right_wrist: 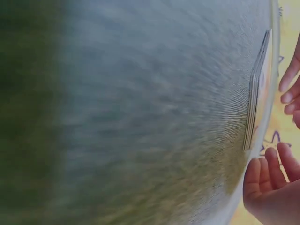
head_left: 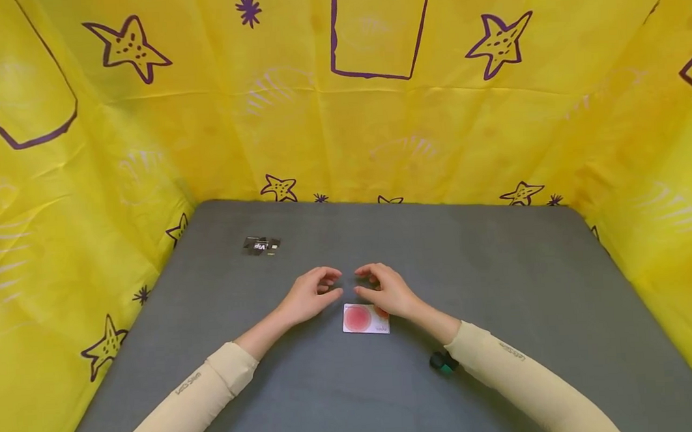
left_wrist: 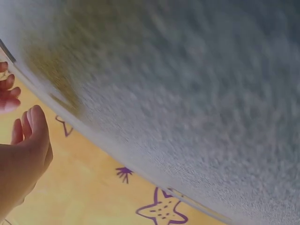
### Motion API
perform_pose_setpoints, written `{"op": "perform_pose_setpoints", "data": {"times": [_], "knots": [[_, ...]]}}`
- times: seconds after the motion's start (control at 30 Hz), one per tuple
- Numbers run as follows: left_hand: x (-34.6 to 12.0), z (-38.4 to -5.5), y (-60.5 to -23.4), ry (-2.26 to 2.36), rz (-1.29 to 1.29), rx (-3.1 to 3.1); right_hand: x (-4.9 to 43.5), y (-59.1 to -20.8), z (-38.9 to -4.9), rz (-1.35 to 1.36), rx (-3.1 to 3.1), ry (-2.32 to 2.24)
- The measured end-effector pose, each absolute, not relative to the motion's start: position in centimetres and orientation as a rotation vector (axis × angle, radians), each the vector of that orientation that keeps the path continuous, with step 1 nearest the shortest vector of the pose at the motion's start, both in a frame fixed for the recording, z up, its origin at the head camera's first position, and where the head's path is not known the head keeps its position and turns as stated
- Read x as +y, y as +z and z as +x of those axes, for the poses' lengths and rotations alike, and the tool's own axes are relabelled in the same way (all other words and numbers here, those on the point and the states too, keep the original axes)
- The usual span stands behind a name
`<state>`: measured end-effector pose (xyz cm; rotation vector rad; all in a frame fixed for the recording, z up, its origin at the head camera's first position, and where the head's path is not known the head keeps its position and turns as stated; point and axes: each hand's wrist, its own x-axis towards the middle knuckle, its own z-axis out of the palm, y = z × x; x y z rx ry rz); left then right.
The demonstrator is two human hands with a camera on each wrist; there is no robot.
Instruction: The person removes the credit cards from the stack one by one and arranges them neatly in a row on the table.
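Both hands hover over the middle of the grey table, facing each other with a small gap between their fingertips. The left hand (head_left: 310, 296) has loosely bent fingers and holds nothing. Opposite it, the right hand (head_left: 390, 293) is bent in the same loose way, also with nothing in it. Just below the hands lies a white card with pink-red circles (head_left: 358, 320); the right hand covers its upper right corner in the head view. In the right wrist view its edge (right_wrist: 257, 93) shows several thin layers, like a small stack.
A black card marked "Vip" (head_left: 261, 246) lies toward the table's far left. A small black and green object (head_left: 443, 362) sits beside the right sleeve. Yellow cloth (head_left: 365, 130) with purple stars hangs around the grey table (head_left: 502, 273) at the back and sides.
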<state>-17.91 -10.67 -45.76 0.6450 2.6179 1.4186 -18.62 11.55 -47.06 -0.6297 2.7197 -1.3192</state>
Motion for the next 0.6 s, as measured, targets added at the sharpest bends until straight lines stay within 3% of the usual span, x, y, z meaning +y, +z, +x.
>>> {"op": "perform_pose_setpoints", "data": {"times": [0.6], "knots": [[-9.9,-15.7,-46.0,1.315,0.800,2.586,13.9,-47.1,-16.0,-0.668,2.718,-1.279]]}}
